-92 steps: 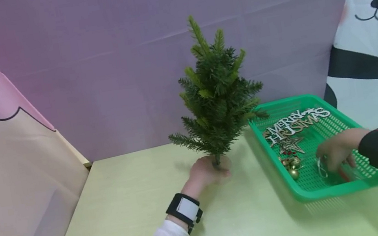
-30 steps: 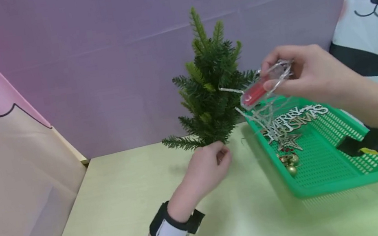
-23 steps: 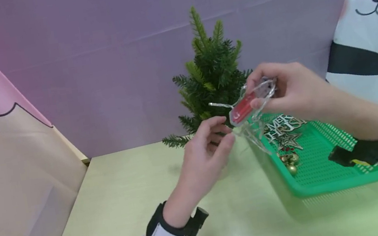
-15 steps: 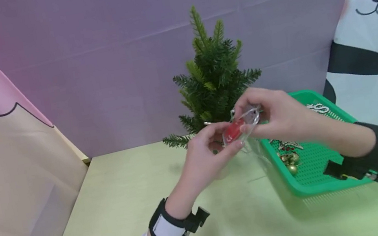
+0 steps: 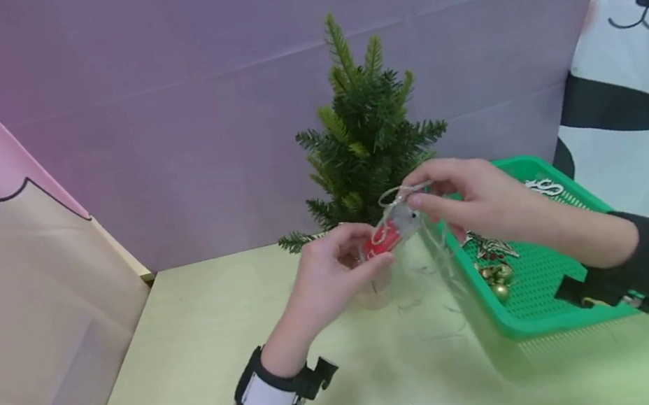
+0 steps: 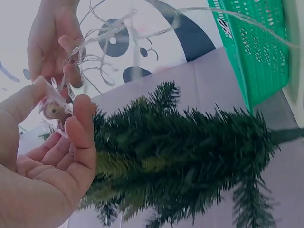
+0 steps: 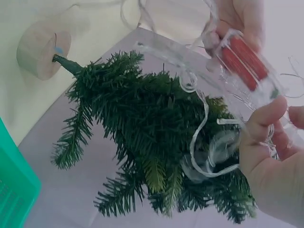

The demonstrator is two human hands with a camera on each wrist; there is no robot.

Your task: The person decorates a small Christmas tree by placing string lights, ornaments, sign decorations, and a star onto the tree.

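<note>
Both hands meet in front of a small green Christmas tree. My left hand pinches a clear case with a red insert, the box of a string of wire lights. Thumb and finger of my right hand pinch the coiled clear wire at the case's upper end. Loose wire loops hang below the red case in front of the tree. The left wrist view shows my left hand on the case's end, the right hand above.
A green mesh tray at the right holds a star ornament, gold bells and a white lettered sign. The tree stands on a round wooden base on the pale green table. Fabric walls close off the back and sides.
My right hand lifted the light string out of the tray and brought it down in front of the tree. My left hand let go of the tree's base and took hold of the case.
</note>
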